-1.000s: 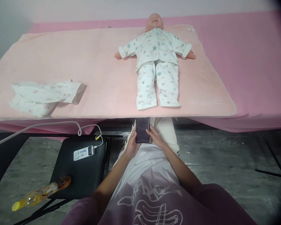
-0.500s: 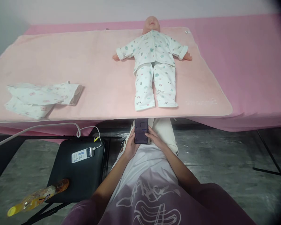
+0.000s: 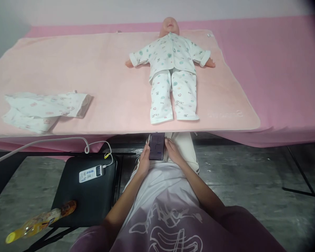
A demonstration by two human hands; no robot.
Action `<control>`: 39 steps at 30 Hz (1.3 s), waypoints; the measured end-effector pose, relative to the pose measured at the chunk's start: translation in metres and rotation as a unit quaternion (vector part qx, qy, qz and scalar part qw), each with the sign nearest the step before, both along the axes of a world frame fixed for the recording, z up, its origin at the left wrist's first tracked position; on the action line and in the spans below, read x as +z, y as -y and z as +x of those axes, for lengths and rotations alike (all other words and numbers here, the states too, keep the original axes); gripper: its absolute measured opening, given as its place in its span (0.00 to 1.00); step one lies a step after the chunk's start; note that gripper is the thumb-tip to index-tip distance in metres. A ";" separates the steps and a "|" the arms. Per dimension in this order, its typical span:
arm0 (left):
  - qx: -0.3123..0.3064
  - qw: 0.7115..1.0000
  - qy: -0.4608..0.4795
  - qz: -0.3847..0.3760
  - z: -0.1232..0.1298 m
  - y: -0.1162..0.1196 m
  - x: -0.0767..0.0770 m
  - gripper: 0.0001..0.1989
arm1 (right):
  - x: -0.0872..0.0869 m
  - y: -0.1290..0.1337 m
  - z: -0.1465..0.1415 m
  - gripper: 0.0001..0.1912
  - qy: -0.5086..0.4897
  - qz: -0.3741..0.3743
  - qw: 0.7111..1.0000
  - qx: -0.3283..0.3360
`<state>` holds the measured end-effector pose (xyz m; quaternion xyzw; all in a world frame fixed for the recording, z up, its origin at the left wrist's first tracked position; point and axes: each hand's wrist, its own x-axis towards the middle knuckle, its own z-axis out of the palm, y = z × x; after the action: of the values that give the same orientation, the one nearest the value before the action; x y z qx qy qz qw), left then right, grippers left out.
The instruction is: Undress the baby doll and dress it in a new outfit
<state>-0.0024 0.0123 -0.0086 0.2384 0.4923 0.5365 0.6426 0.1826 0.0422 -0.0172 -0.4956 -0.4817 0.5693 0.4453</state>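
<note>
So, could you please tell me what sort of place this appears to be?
Possibly an indoor infant-care practice room: a dressed baby doll lies on a pink mat, with a patterned garment further left.

The dark, flat, rectangular phone [image 3: 156, 147] is finished with a smooth, slightly glossy front. The round, pink doll head [image 3: 169, 25] is formed of smooth, plastic-like material with a soft sheen. The white, printed doll suit [image 3: 161, 94] is sewn from matt cloth, and thin, creased, matt cloth is seen also in the white, printed, crumpled garment [image 3: 42, 109]. The wide, peach-coloured blanket [image 3: 105, 66] is finished with a matt, soft-looking surface, while the bright pink table cover [image 3: 273, 70] is made of smoother cloth. The black, square seat [image 3: 91, 196] is covered with smooth, leather-like material, only slightly shiny. The long, yellow-capped bottle [image 3: 39, 223] is made of clear, glossy plastic
</note>
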 end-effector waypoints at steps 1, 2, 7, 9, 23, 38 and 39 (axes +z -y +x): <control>0.007 0.999 -0.036 0.010 0.000 -0.003 -0.001 0.25 | 0.001 -0.003 -0.001 0.40 0.018 0.005 1.000 -0.008; 0.009 0.997 -0.073 0.020 -0.001 -0.006 -0.001 0.25 | 0.000 -0.006 -0.002 0.41 0.035 0.007 0.999 -0.016; -0.047 0.986 -0.150 0.059 -0.001 -0.023 -0.003 0.25 | -0.006 -0.014 -0.010 0.43 0.114 0.011 0.991 -0.062; -0.040 0.987 -0.146 0.056 -0.001 -0.027 -0.004 0.23 | -0.009 -0.014 -0.012 0.41 0.114 0.010 0.990 -0.082; -0.062 0.944 -0.319 0.053 -0.004 -0.037 -0.028 0.39 | -0.019 -0.007 -0.008 0.32 0.122 0.028 0.985 -0.122; -0.078 0.959 -0.257 0.091 -0.020 -0.040 -0.033 0.34 | -0.029 -0.002 0.000 0.35 0.033 0.008 0.992 -0.118; -0.076 0.957 -0.265 0.092 -0.019 -0.039 -0.031 0.34 | -0.028 -0.001 0.000 0.35 0.028 0.003 0.993 -0.114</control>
<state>-0.0210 0.0518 -0.0393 0.4668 0.5740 0.4463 0.5034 0.1830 0.0431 -0.0456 -0.5616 -0.4361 0.4992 0.4953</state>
